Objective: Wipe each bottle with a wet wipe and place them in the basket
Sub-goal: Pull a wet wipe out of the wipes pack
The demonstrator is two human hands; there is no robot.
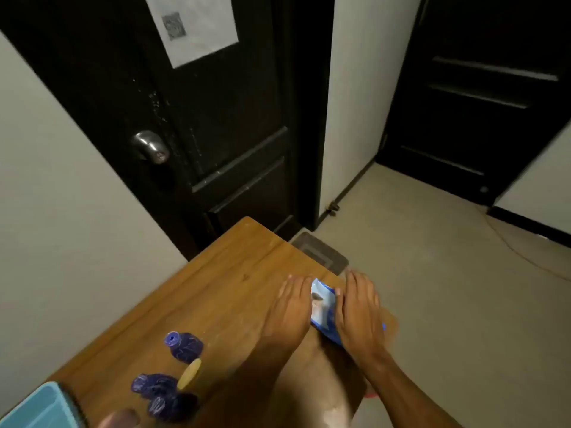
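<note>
A blue and white wet wipe pack (323, 307) lies near the right edge of the wooden table (216, 288). My left hand (293, 307) rests on its left side and my right hand (360, 307) on its right side, fingers flat against it. Three dark blue bottles stand at the lower left: one (183, 345) further back, two (151, 385) (171, 406) nearer me. A small cream-coloured bottle (189, 373) lies between them. A light blue basket (37, 409) shows its corner at the bottom left.
A black door with a metal knob (151, 146) and a paper sheet (191, 26) stands right behind the table. A second dark door (482, 97) is at the back right. A grey mat (321, 251) lies on the floor past the table.
</note>
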